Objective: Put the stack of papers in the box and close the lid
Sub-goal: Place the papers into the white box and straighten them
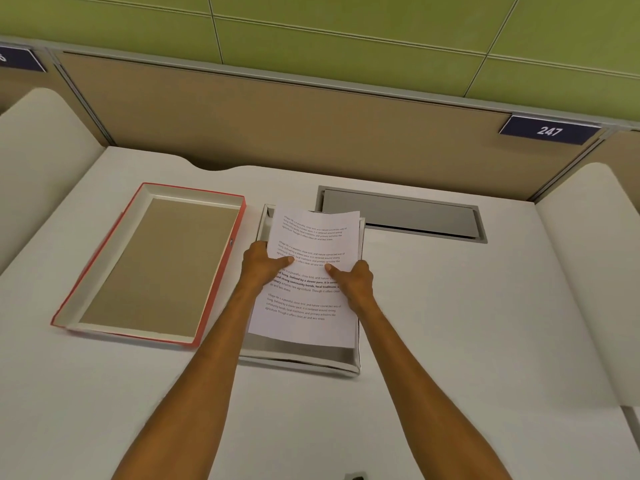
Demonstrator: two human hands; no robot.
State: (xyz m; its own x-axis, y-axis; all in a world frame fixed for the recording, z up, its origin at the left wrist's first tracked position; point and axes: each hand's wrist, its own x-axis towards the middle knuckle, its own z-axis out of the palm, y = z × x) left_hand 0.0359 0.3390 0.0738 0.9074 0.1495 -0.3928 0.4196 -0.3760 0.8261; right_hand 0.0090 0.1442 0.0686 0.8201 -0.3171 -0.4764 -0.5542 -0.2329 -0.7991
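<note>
Both hands, left hand (263,263) and right hand (356,282), pinch the white printed paper stack (308,306) by its side edges over the shallow white box (346,362) at mid-desk; the red-edged lid (152,261) lies upturned beside the box, toward the white desk's (450,323) left edge.

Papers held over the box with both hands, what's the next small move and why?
Probably lower the papers flat into the box and let go. The left hand and right hand grip the side edges with thumbs on top, and the stack sits roughly over the open box, its far edge curling above the far wall. The lid lies upside down to the left, for after.
</note>
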